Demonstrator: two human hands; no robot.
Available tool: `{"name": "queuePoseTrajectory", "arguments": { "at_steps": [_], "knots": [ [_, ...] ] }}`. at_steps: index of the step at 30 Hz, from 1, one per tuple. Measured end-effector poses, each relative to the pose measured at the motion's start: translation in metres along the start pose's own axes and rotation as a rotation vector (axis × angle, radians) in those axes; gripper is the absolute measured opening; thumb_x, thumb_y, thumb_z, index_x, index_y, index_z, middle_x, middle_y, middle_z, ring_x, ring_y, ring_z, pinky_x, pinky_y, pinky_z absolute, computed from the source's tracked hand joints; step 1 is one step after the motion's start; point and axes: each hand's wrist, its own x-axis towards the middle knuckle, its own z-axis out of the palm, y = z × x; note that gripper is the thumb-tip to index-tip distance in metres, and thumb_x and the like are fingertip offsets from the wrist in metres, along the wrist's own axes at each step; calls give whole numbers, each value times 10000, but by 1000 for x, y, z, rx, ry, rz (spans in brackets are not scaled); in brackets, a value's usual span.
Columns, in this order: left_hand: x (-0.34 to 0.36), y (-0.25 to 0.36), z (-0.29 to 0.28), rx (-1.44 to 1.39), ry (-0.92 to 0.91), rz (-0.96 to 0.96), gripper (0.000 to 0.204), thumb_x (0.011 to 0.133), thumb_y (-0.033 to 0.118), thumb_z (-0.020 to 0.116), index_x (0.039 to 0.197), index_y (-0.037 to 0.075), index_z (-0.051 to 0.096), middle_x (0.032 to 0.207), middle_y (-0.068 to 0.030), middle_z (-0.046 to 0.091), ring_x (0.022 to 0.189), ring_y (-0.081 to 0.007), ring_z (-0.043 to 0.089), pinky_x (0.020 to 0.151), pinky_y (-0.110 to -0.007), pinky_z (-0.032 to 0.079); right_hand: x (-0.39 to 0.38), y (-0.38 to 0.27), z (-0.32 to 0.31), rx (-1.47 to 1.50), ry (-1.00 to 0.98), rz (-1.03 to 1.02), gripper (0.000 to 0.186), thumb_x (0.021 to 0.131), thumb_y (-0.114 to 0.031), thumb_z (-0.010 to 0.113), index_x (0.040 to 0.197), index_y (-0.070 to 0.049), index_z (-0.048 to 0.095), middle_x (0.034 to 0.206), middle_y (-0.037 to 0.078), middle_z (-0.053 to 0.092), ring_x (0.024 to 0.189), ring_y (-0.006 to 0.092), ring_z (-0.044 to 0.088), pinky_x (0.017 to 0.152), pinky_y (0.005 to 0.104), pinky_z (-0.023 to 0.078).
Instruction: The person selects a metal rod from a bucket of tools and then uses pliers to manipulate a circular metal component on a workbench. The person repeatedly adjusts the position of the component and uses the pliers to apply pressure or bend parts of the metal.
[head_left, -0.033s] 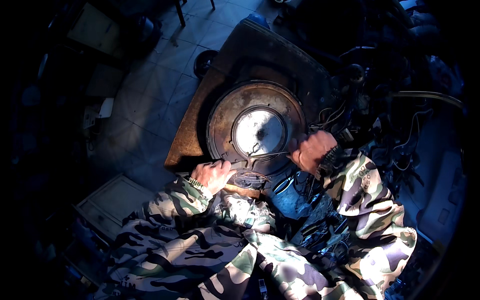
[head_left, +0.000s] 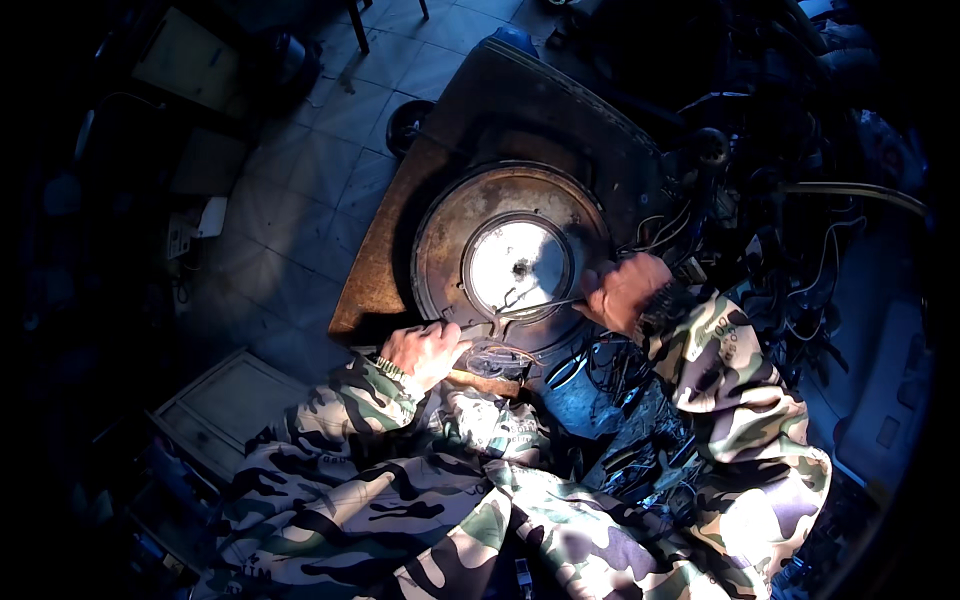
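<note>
A round rusty metal disc (head_left: 445,250) with a bright shiny centre plate (head_left: 518,262) lies on a brown board (head_left: 375,280). My right hand (head_left: 625,290) is at the disc's right rim, closed around a thin metal tool (head_left: 540,305) whose tip reaches toward the lower edge of the centre plate. At the disc's lower left rim my left hand (head_left: 425,350) has its fingers curled beside a loop of thin wire (head_left: 492,355). Whether it grips anything is hidden. Both sleeves are camouflage cloth.
A dense tangle of cables and dark machine parts (head_left: 760,200) fills the right side. A blue object (head_left: 580,400) with loose wires lies just below the disc. Grey floor tiles (head_left: 300,220) and a pale flat box (head_left: 225,400) are to the left, in dim light.
</note>
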Motion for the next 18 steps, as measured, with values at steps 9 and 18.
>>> {"name": "queuePoseTrajectory", "arguments": {
  "at_steps": [9,18],
  "knots": [
    [-1,1,0,-39,-65,-66,329,921,375,696,830,86,565,684,-76,640,613,-261,689,517,-395,549,5,31,77,67,155,-50,512,826,-594,702,886,-98,587,685,120,647,560,267,666,495,414,515],
    [8,15,-9,-36,-150,-197,336,937,389,673,879,72,579,705,-115,661,597,-354,669,525,-467,517,-2,32,87,130,165,-27,495,794,-526,760,834,-88,533,697,128,622,589,282,666,503,400,518]
  ]
}}
